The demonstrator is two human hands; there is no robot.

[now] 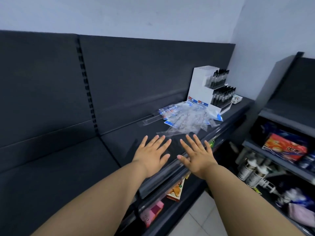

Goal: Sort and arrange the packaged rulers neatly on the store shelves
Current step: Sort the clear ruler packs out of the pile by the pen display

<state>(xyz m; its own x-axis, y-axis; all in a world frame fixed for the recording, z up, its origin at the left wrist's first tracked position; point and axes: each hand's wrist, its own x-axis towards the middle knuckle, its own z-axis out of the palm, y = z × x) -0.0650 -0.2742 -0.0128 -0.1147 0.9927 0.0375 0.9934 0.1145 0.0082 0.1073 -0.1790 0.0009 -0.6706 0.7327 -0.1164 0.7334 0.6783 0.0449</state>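
- The left hand (151,155) is held flat, palm down, with its fingers straight and spread; it has hold of nothing.
- The right hand (198,156) is just beside it in the same pose, fingers fanned wide and gripping nothing. The two thumbs point toward each other with a small gap between them.
- Both hands are over the front part of the dark top shelf (119,143), the right one partly over its front edge. Whether the palms touch the surface cannot be told.
- Both bare forearms reach in from the bottom of the view.
- The packaged rulers (185,119) lie just beyond the fingertips in a loose, overlapping heap of clear sleeves with blue-and-white header cards, pointing in different directions. Neither hand touches them.
- A clear plastic strip (150,120) lies on the shelf at the heap's left side, near the dark back panel (144,74).
- Behind the heap, at its right, stands a white stepped display stand (199,86) holding rows of black pens (221,92). Some ruler packs lean against or lie at its base.
- A small light box (237,99) sits just right of the stand, by the shelf's end.
- Below the top shelf, a snack packet (175,191) and a pink item (151,213) show on the lower shelves.
- To the right, a second shelf unit (281,116) holds a red package (286,149) and white bottles (252,171).
- A pale wall (136,14) rises above the back panel.
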